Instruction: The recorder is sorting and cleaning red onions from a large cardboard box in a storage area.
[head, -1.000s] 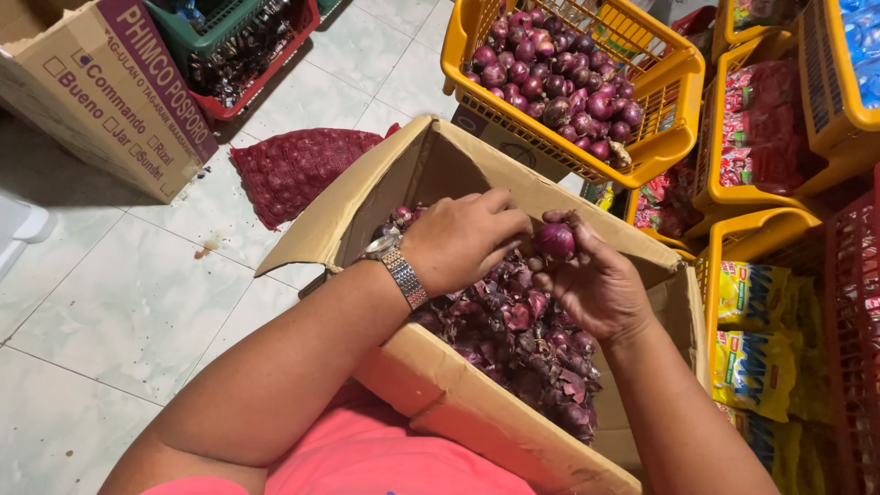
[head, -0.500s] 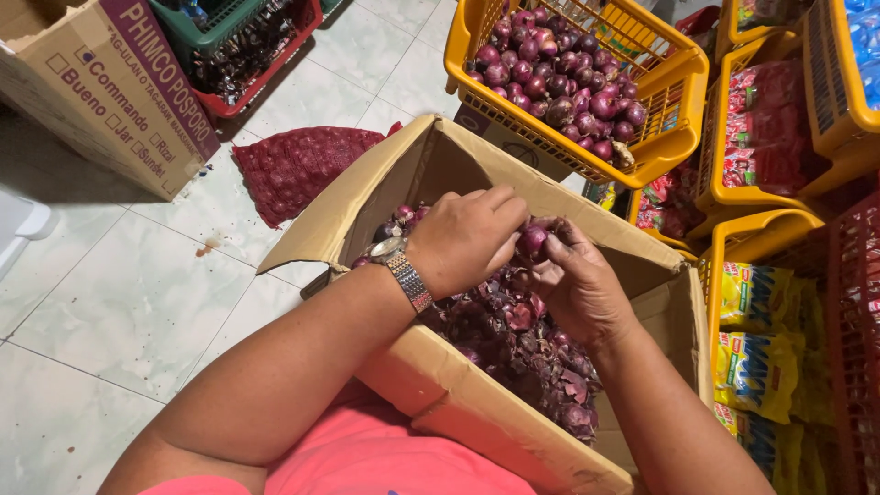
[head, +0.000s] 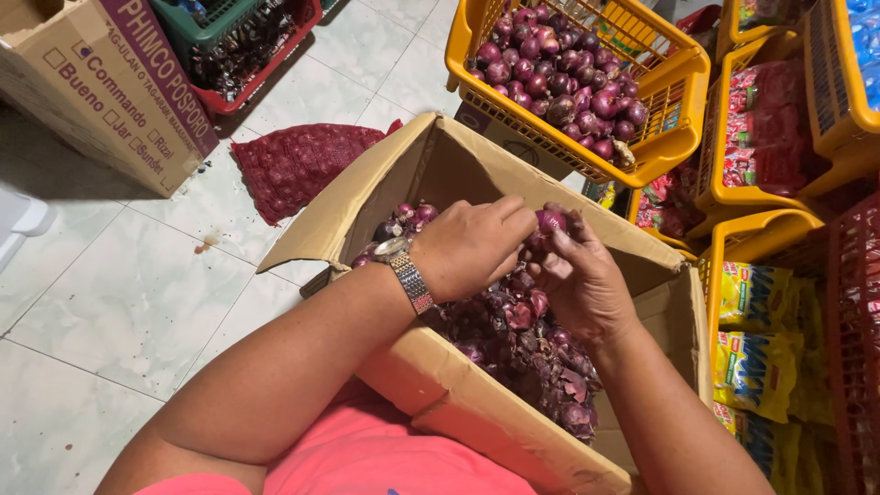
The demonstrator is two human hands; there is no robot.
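Red onion (head: pixel 551 221) | centre frame, over cardboard box (head: pixel 431 165) | gripped by left hand (head: pixel 472 246) and right hand (head: pixel 582 280) | hands unmoved, onion turned slightly.

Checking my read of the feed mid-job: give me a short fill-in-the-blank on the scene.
1. Both hands, left hand and right hand, hold one red ____ over the cardboard box.
2. The basket of onions is coloured ____.
3. The wristwatch sits on the ____ wrist.

Missing words: onion; yellow; left
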